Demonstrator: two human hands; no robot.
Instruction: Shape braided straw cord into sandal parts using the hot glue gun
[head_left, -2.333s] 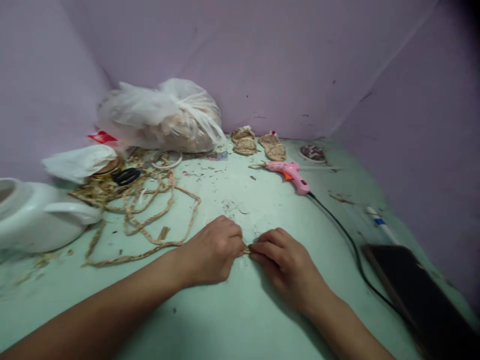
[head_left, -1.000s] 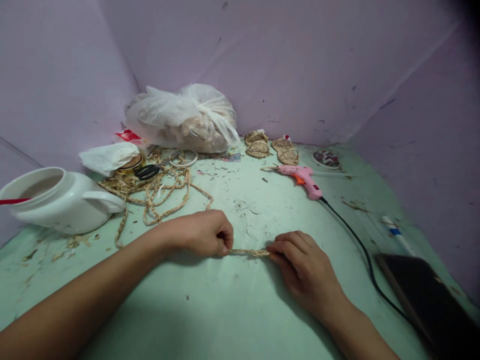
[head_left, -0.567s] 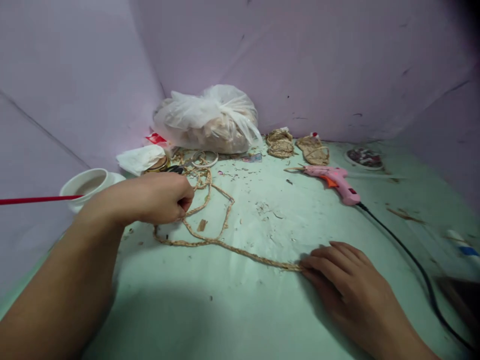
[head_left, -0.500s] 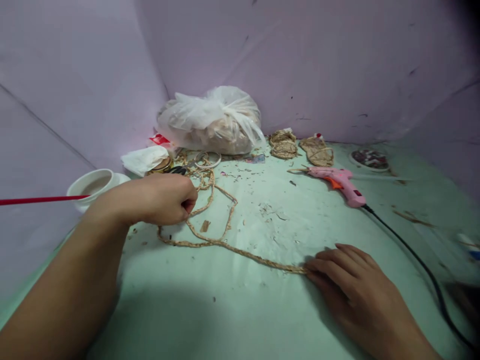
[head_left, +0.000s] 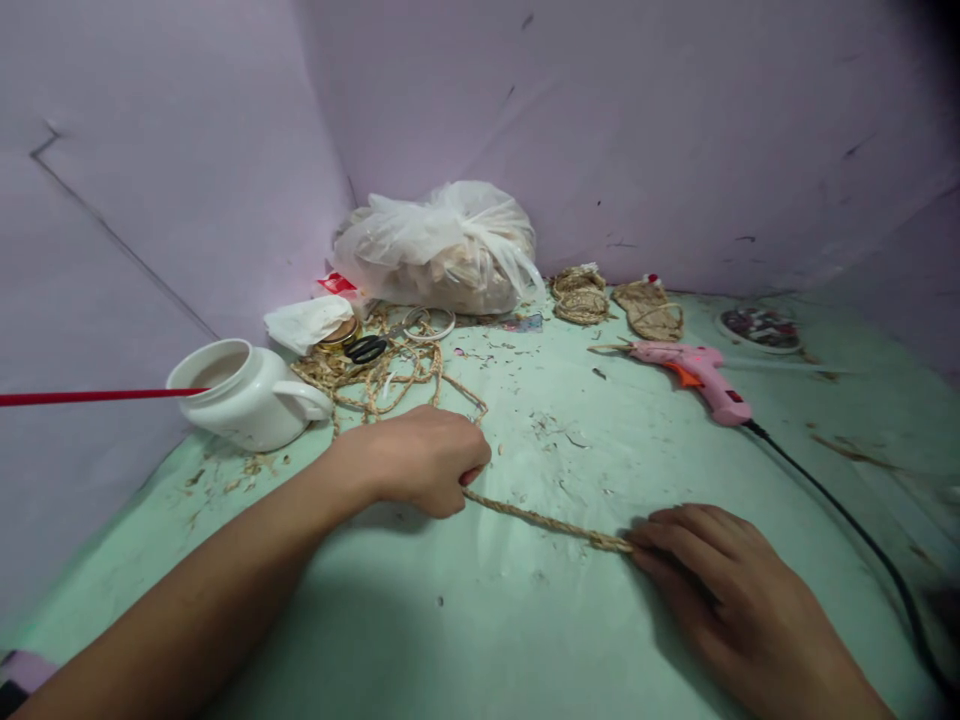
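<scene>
A braided straw-coloured cord (head_left: 540, 517) runs across the pale green table between my two hands. My left hand (head_left: 424, 458) is closed on it near the middle, with the fingertips partly hidden by the back of the hand. At the cord's right end, my right hand (head_left: 724, 575) pinches it between thumb and fingers, low over the tabletop. Beyond my left hand, more of the cord lies in loose loops (head_left: 405, 378) beside black-handled scissors (head_left: 366, 349).
A white jug (head_left: 262, 400) with a red stick (head_left: 97, 397) stands at left. Behind are a tied plastic bag (head_left: 450, 250) and small woven slippers (head_left: 649, 310). A pink glue gun (head_left: 697, 375) lies right, its black cable (head_left: 847, 530) trailing past my right hand.
My left hand has moved right and nearer to me, onto the cord closer to my right hand. The jug and scissors now show more fully. My right hand keeps its hold.
</scene>
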